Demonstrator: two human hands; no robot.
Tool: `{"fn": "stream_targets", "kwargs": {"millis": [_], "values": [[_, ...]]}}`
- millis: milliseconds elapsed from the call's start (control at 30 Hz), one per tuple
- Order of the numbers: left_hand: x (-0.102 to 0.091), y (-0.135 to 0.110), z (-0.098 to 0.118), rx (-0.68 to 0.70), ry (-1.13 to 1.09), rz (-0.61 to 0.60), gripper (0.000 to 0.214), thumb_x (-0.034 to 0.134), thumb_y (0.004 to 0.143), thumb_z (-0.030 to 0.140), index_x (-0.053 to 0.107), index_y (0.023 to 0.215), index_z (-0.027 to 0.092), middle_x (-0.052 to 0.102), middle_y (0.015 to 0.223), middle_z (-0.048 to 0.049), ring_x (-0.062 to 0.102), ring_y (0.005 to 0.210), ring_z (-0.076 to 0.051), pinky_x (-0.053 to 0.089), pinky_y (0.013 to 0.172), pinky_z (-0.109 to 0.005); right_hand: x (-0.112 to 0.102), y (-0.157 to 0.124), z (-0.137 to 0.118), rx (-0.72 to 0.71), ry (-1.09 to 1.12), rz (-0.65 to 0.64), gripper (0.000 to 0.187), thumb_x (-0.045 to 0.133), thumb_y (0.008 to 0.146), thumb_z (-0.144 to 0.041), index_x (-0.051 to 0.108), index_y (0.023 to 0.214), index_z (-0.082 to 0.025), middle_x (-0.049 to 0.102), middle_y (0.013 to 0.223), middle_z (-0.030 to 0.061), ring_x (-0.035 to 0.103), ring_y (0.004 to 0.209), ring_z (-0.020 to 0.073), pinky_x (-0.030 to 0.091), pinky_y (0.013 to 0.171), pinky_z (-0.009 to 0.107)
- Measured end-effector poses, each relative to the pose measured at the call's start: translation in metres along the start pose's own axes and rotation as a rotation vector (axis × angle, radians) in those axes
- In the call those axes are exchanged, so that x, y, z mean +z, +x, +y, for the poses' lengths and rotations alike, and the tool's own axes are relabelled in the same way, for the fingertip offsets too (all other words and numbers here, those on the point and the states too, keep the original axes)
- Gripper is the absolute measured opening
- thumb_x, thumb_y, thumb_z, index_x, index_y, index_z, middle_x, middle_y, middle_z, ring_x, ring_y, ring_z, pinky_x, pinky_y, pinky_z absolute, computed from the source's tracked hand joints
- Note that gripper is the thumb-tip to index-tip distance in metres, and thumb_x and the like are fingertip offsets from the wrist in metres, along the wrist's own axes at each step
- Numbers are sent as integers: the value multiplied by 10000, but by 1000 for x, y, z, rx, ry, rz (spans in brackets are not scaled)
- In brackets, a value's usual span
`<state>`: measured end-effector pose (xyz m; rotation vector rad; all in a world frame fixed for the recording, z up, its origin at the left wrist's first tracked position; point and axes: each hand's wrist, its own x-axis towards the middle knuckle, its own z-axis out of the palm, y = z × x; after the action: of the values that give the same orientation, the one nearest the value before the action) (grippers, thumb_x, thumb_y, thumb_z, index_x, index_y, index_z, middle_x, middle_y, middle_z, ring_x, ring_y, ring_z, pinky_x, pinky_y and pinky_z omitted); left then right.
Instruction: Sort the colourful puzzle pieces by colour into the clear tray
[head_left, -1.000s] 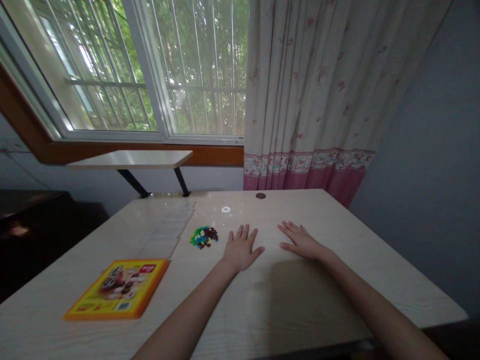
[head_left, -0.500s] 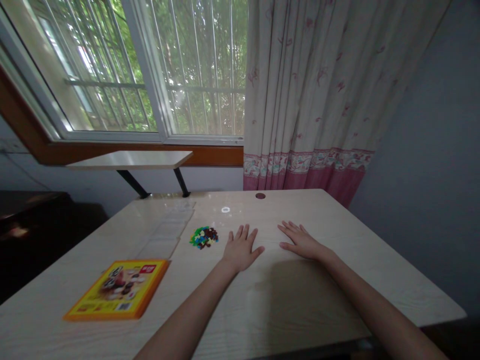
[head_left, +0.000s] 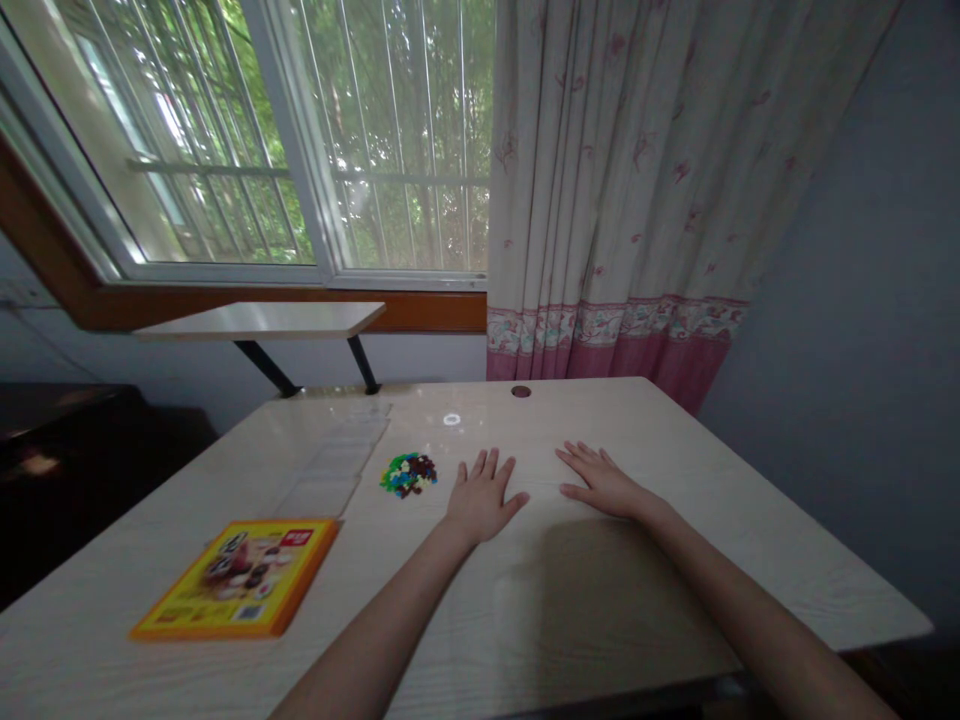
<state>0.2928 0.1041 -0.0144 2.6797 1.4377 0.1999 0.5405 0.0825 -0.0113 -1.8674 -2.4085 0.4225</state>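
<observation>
Head view of my two bare hands at a pale, wood-grained tabletop (head_left: pixel 450 650); my left hand (head_left: pixel 486 505) lies palm down at the middle, its fingers (head_left: pixel 490 467) spread apart and pointing away from me, the thumb held out to the right; my right hand (head_left: pixel 604 487) lies opposite, also palm down, its fingers (head_left: pixel 582 461) pointing inward to the left and only slightly parted, the thumb well separated from them; a strip of bare surface runs between the two hands.

The pile of small pieces (head_left: pixel 409 475), in green, blue, brown, yellow and cream, sits just left of my left fingertips, near but apart from them; the shapes of single pieces are too small to tell; of the loose things, the pile is also the nearest to my right hand, with my left hand lying between.

Nearer to me, at the left, a flat yellow box (head_left: pixel 236 580) with orange sides lies face up, bearing a red label and a barcode; a clear flat strip (head_left: pixel 330 465) extends from behind it toward the raised shelf (head_left: pixel 270 320); a pale ring (head_left: pixel 451 420), object or reflection I cannot tell, appears beyond the pile; farther back are a round brown grommet (head_left: pixel 521 392), a barred window (head_left: pixel 405 140) and a floral curtain (head_left: pixel 600 180).
</observation>
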Motion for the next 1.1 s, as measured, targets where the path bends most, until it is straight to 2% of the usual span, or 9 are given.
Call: {"fn": "stream_targets", "kwargs": {"millis": [867,1100], "values": [[-5,-1,2,-19,6,-38,663,218,827,621,246,1370,242,177,1454,-113,135,1328,-308,156,1023,-542,-2,-1,-2,-2,18,-9,754,280,790,-669,179,1398,-235,97,1468,69,69,1344,273,57,1059,508],[-2,-1,1,-12,0,-16,670,214,822,628,259,1366,239,198,1446,-124,151,1324,-311,158,1018,-550,-2,-1,-3,5,10,-8,772,279,784,-678,184,1398,-219,102,1467,75,78,1342,275,64,1059,509]]}}
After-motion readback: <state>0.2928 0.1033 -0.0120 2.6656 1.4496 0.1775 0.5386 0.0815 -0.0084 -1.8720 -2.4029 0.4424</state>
